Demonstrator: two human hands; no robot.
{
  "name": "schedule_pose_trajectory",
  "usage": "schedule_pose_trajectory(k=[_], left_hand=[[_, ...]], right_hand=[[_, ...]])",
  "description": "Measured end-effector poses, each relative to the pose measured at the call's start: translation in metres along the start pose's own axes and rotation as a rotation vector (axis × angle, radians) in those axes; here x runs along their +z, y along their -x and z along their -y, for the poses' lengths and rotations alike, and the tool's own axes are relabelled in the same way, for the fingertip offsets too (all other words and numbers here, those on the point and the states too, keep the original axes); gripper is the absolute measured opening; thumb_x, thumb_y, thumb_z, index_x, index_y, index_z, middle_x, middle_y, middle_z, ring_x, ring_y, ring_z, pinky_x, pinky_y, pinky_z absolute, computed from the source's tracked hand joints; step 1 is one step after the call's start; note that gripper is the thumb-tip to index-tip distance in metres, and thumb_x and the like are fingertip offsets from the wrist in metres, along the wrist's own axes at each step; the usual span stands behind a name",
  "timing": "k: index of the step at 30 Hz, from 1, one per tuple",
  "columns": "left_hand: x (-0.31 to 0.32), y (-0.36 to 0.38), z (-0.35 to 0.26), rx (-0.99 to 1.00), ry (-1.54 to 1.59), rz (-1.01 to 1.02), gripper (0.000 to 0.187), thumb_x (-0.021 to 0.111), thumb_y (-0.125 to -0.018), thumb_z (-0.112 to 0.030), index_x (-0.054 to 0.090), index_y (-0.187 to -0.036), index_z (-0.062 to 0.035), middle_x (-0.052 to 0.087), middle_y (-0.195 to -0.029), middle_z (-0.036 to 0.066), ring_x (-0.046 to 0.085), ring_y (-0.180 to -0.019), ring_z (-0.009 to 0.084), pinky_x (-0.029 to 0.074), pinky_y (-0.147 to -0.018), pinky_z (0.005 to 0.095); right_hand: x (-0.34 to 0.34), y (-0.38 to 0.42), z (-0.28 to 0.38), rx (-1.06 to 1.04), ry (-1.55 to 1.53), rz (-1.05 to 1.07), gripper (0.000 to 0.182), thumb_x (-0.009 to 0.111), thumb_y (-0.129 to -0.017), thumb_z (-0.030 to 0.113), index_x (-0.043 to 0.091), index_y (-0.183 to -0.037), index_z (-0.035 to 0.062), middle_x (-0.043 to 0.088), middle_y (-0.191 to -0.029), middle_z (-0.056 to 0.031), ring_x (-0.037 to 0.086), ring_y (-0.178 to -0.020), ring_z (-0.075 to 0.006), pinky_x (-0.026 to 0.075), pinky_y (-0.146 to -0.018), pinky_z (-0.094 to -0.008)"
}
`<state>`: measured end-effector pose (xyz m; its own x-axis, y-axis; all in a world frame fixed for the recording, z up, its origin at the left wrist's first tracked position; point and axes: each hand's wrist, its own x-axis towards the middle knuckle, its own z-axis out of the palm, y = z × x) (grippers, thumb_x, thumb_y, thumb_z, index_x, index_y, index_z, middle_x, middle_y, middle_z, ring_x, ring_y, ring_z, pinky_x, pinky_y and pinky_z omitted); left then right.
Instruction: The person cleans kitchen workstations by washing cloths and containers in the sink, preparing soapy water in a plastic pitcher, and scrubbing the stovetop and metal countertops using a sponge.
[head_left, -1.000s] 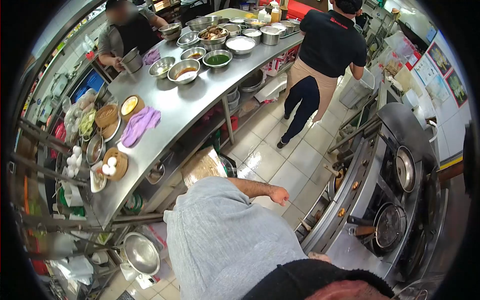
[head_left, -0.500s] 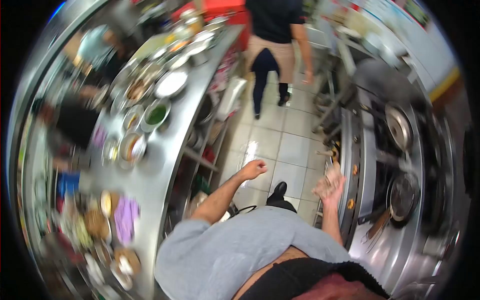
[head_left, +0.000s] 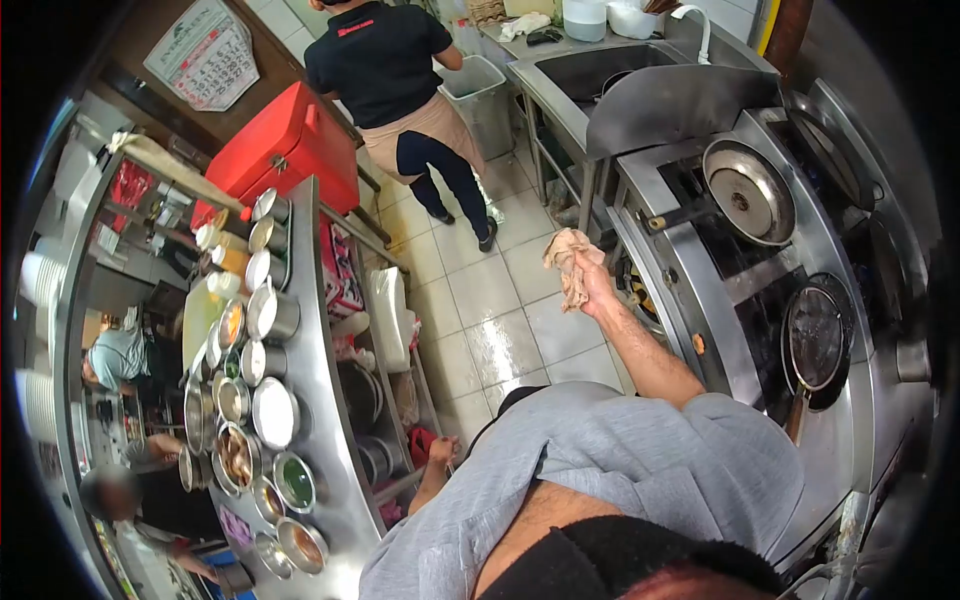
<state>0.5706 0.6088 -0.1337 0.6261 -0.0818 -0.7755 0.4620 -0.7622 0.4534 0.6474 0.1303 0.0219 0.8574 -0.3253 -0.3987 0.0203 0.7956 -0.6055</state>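
Observation:
A crumpled beige cloth is gripped in my right hand, which is raised over the tiled floor beside the stove front. The cloth sticks out above and below my fingers. Low at my other side, my left hand is beside the counter's lower shelves, with its fingers curled in and no object showing in them. Part of that forearm is hidden by my grey shirt.
On the left, a steel counter carries several metal pots and bowls. A red cooler stands beyond it. Ahead, a person faces away near a grey bin. A sink and a stove with pans line the right.
The view has turned left and sharpened. My right hand with the cloth has swung forward and up, while my left hand has drawn back toward my body. The person ahead now appears farther left.

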Motion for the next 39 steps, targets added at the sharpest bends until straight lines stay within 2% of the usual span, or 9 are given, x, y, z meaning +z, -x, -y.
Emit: schedule_pose_trajectory(k=[4, 8, 11, 15, 21, 26, 28, 33, 39], left_hand=[[-0.038, -0.069, -0.047, 0.03, 0.082, -0.121, 0.022, 0.057, -0.084, -0.024, 0.062, -0.087, -0.0024, 0.056, -0.069, 0.003, 0.05, -0.052, 0.0135, 0.042, -0.046, 0.0287], [-0.111, -0.172, -0.097, 0.229, -0.003, 0.035, 0.021, 0.05, -0.086, -0.022, 0.062, -0.09, -0.0056, 0.057, -0.073, 0.003, 0.052, -0.056, 0.0146, 0.044, -0.049, 0.0304], [-0.17, -0.272, -0.137, 0.224, 0.542, 0.272, 0.02, 0.043, -0.087, -0.017, 0.061, -0.09, -0.0073, 0.057, -0.075, 0.003, 0.05, -0.055, 0.0148, 0.044, -0.048, 0.031], [-0.238, -0.306, -0.276, 0.522, 0.376, 0.071, 0.015, 0.045, -0.088, -0.013, 0.059, -0.092, -0.0084, 0.057, -0.077, 0.001, 0.051, -0.06, 0.0123, 0.044, -0.054, 0.0267], [-0.273, -0.401, -0.415, 0.314, 0.234, 0.018, 0.026, 0.062, -0.084, -0.03, 0.058, -0.098, -0.008, 0.059, -0.085, 0.0, 0.054, -0.069, 0.0112, 0.042, -0.055, 0.0248], [-0.267, -0.437, -0.507, 0.283, 0.161, 0.033, 0.03, 0.06, -0.085, -0.033, 0.057, -0.104, -0.0097, 0.06, -0.092, -0.001, 0.056, -0.072, 0.012, 0.042, -0.06, 0.0271], [-0.255, -0.435, -0.556, 0.289, 0.183, 0.094, 0.032, 0.06, -0.085, -0.033, 0.056, -0.106, -0.0104, 0.059, -0.093, -0.001, 0.057, -0.074, 0.0126, 0.042, -0.062, 0.0292], [-0.235, -0.457, -0.694, 0.52, 0.03, 0.154, 0.036, 0.059, -0.085, -0.033, 0.054, -0.108, -0.0051, 0.059, -0.093, 0.003, 0.058, -0.079, 0.0146, 0.043, -0.067, 0.0292], [-0.191, -0.433, -0.895, 0.803, 0.055, 0.376, 0.037, 0.058, -0.087, -0.03, 0.053, -0.115, -0.0057, 0.059, -0.099, 0.003, 0.057, -0.085, 0.0133, 0.043, -0.074, 0.0275]], right_hand=[[0.06, -0.052, 0.017, -0.024, 0.063, -0.131, 0.029, 0.056, -0.087, 0.037, 0.056, -0.095, 0.0091, 0.057, -0.073, -0.0027, 0.052, -0.051, -0.0129, 0.042, -0.04, -0.0269], [0.083, -0.128, 0.02, 0.027, 0.001, 0.02, 0.038, 0.053, -0.086, 0.048, 0.056, -0.092, 0.0107, 0.054, -0.068, -0.0012, 0.049, -0.048, -0.0136, 0.039, -0.038, -0.0281], [0.118, -0.171, 0.037, -0.16, -0.19, -0.119, 0.032, 0.055, -0.087, 0.038, 0.056, -0.097, 0.0079, 0.059, -0.079, -0.0047, 0.056, -0.059, -0.0162, 0.046, -0.046, -0.0313], [0.147, -0.228, 0.097, -0.366, -0.245, -0.183, 0.029, 0.062, -0.083, 0.02, 0.054, -0.107, 0.006, 0.06, -0.093, -0.0077, 0.06, -0.077, -0.0176, 0.051, -0.062, -0.0322], [0.145, -0.326, 0.207, -0.738, -0.298, -0.307, 0.033, 0.055, -0.078, 0.007, 0.048, -0.111, 0.002, 0.059, -0.093, -0.0129, 0.061, -0.079, -0.0281, 0.053, -0.064, -0.0418], [0.132, -0.42, 0.289, -1.021, -0.34, -0.39, 0.029, 0.056, -0.078, 0.004, 0.052, -0.106, 0.0055, 0.059, -0.094, -0.0093, 0.06, -0.083, -0.0247, 0.051, -0.067, -0.0388], [0.145, -0.449, 0.305, -1.073, -0.375, -0.379, 0.025, 0.052, -0.074, -0.005, 0.057, -0.097, 0.004, 0.059, -0.081, -0.0068, 0.06, -0.073, -0.0195, 0.051, -0.066, -0.0317], [0.163, -0.518, 0.318, -0.824, -0.221, -0.433, 0.03, 0.057, -0.076, 0.003, 0.054, -0.106, 0.0011, 0.06, -0.093, -0.0093, 0.06, -0.081, -0.0198, 0.051, -0.067, -0.032], [0.158, -0.554, 0.324, -0.556, -0.353, -0.159, 0.035, 0.053, -0.088, 0.026, 0.05, -0.116, 0.0045, 0.059, -0.104, -0.0106, 0.06, -0.09, -0.0234, 0.052, -0.072, -0.0386]])
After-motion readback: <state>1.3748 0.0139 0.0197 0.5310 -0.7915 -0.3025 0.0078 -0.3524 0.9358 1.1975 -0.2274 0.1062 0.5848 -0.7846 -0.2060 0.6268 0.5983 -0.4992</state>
